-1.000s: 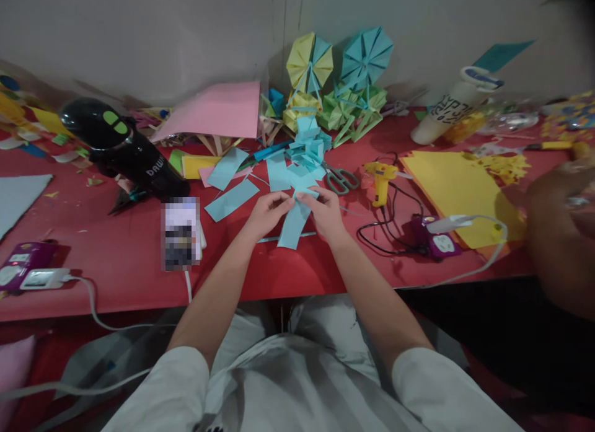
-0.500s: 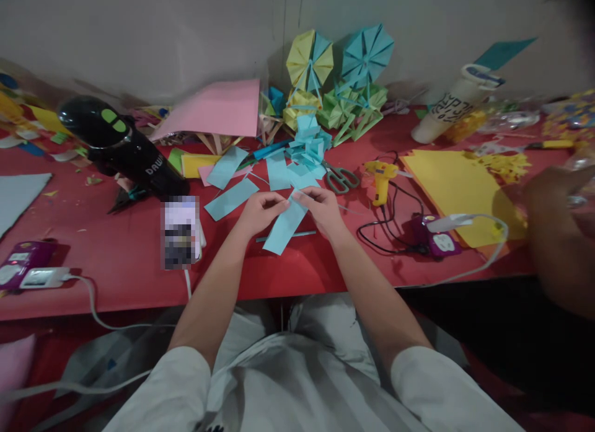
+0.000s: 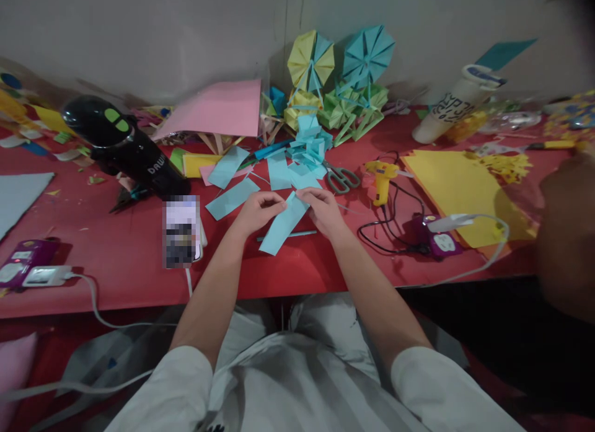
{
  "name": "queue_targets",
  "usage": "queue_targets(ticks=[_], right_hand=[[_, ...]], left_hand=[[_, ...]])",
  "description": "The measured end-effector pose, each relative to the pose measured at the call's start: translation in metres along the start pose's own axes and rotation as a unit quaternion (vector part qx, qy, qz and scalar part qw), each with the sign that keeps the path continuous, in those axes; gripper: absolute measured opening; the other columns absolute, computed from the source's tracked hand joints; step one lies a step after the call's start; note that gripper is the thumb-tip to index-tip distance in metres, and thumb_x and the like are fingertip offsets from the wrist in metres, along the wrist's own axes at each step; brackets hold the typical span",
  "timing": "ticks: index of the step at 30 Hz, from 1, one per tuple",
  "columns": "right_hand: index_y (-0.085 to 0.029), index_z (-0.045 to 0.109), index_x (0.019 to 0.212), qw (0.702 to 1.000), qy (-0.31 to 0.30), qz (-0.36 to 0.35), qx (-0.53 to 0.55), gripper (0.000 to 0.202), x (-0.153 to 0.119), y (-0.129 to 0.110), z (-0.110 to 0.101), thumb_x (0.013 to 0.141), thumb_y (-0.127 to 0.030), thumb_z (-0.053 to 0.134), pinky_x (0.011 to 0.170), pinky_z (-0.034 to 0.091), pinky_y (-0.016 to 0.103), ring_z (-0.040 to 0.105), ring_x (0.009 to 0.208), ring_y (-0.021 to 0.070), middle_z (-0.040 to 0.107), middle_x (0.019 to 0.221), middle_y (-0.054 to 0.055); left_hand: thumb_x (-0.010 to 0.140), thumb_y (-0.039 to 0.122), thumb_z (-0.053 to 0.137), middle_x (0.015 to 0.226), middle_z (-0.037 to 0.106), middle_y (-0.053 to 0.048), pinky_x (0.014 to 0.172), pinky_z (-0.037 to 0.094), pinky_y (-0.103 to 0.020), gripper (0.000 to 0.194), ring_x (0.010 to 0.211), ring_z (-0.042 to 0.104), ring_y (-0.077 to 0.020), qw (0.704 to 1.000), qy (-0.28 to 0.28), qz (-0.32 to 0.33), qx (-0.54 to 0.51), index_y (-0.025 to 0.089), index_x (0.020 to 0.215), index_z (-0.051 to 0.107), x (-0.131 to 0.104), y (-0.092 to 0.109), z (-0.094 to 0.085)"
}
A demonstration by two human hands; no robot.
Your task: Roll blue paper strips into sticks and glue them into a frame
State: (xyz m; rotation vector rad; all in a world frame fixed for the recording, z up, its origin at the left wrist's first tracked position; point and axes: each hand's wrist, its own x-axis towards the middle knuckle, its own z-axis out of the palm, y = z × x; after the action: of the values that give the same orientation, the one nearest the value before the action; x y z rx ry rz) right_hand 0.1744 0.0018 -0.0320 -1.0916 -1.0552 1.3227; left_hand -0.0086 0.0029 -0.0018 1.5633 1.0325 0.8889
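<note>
A light blue paper strip [image 3: 281, 227] slants between my two hands, its far end pinched and its near end reaching toward me. My left hand [image 3: 260, 210] grips its left edge between thumb and fingertips. On the other side, my right hand [image 3: 322, 207] is closed on the strip's far corner. A thin rolled paper stick [image 3: 302, 234] lies on the table, partly under the strip. More loose blue paper strips [image 3: 232, 198] rest just beyond my left hand, and a heap of folded blue paper [image 3: 310, 148] lies past my fingers.
Scissors [image 3: 342, 178] and a yellow glue gun [image 3: 382, 181] with a black cord lie to the right, near yellow sheets [image 3: 458, 196]. A phone [image 3: 182, 232] and a black bottle [image 3: 134, 148] stand left. Paper umbrellas [image 3: 368, 55] lean at the wall. A person's arm [image 3: 564, 233] is at far right.
The near end of the blue strip has swung slightly left, and my fingers have shifted a little along its far end. The other person's arm at right has moved.
</note>
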Motion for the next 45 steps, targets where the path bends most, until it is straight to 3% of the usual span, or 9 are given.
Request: queue_targets(ticks=[5,8,13,18,24,28,33,45], right_hand=[[-0.022,0.07,0.069,0.999,-0.025,0.004,-0.038,0.045,-0.002,-0.003,-0.001,0.07,-0.067,0.073,0.068,0.049,0.032,0.057,0.069,0.0165,0.063,0.069,0.001],[-0.022,0.074,0.071,0.997,-0.049,-0.016,-0.058,0.04,-0.005,-0.006,0.001,0.066,-0.06,0.08,0.068,0.048,0.031,0.057,0.068,0.0154,0.067,0.07,0.001],[-0.023,0.077,0.07,0.996,-0.027,-0.042,-0.072,0.03,-0.008,-0.011,0.002,0.065,-0.053,0.082,0.068,0.048,0.032,0.059,0.069,0.0166,0.072,0.072,0.002],[-0.023,0.077,0.069,0.994,-0.023,-0.053,-0.091,0.027,-0.009,-0.012,0.003,0.068,-0.05,0.08,0.067,0.047,0.032,0.06,0.069,0.017,0.071,0.07,0.001],[-0.023,0.075,0.067,0.994,-0.025,-0.057,-0.09,0.026,-0.009,-0.013,0.004,0.071,-0.048,0.079,0.065,0.045,0.031,0.056,0.066,0.0155,0.066,0.065,0.0],[-0.023,0.074,0.069,0.992,-0.008,-0.075,-0.097,0.028,-0.008,-0.012,0.0,0.073,-0.05,0.078,0.065,0.044,0.032,0.054,0.066,0.0152,0.065,0.066,0.0],[-0.023,0.072,0.068,0.991,0.044,-0.092,-0.082,0.033,-0.004,-0.012,-0.009,0.07,-0.054,0.079,0.064,0.044,0.032,0.053,0.065,0.0154,0.063,0.067,0.0],[-0.022,0.076,0.07,0.99,0.057,-0.114,-0.055,0.029,0.001,-0.011,-0.017,0.067,-0.05,0.083,0.061,0.045,0.029,0.055,0.064,0.0138,0.067,0.067,0.0]], left_hand=[[0.076,0.043,0.071,0.064,0.061,0.001,0.059,0.041,-0.026,0.027,0.059,0.051,-0.0121,1.0,-0.025,-0.003,0.008,0.018,0.068,0.068,-0.001,-0.002,-0.002],[0.078,0.042,0.071,0.06,0.057,0.002,0.057,0.037,-0.025,0.028,0.057,0.047,-0.0111,0.999,-0.038,0.003,0.015,0.017,0.066,0.066,-0.001,-0.002,-0.001],[0.077,0.043,0.071,0.065,0.061,0.001,0.059,0.039,-0.025,0.026,0.06,0.05,-0.0118,1.0,-0.016,0.009,0.021,0.017,0.07,0.068,0.0,-0.001,0.004],[0.078,0.049,0.071,0.066,0.062,0.001,0.059,0.041,-0.025,0.032,0.062,0.051,-0.0125,1.0,-0.001,0.012,0.016,0.017,0.072,0.069,0.001,0.0,0.008],[0.077,0.045,0.071,0.06,0.057,0.001,0.055,0.037,-0.025,0.031,0.057,0.045,-0.0107,0.999,0.015,0.034,0.029,0.018,0.064,0.066,0.001,0.003,0.009],[0.076,0.047,0.072,0.057,0.056,0.001,0.053,0.035,-0.025,0.032,0.054,0.044,-0.0103,1.0,0.013,0.011,0.022,0.017,0.065,0.067,0.002,0.002,0.009],[0.073,0.048,0.075,0.065,0.065,-0.001,0.055,0.041,-0.025,0.032,0.059,0.052,-0.012,1.0,0.014,-0.013,0.017,0.017,0.071,0.073,0.003,0.0,0.004],[0.068,0.05,0.081,0.06,0.062,0.0,0.049,0.037,-0.022,0.036,0.053,0.049,-0.0093,0.998,0.006,-0.069,0.015,0.015,0.071,0.073,0.001,-0.001,-0.003]])
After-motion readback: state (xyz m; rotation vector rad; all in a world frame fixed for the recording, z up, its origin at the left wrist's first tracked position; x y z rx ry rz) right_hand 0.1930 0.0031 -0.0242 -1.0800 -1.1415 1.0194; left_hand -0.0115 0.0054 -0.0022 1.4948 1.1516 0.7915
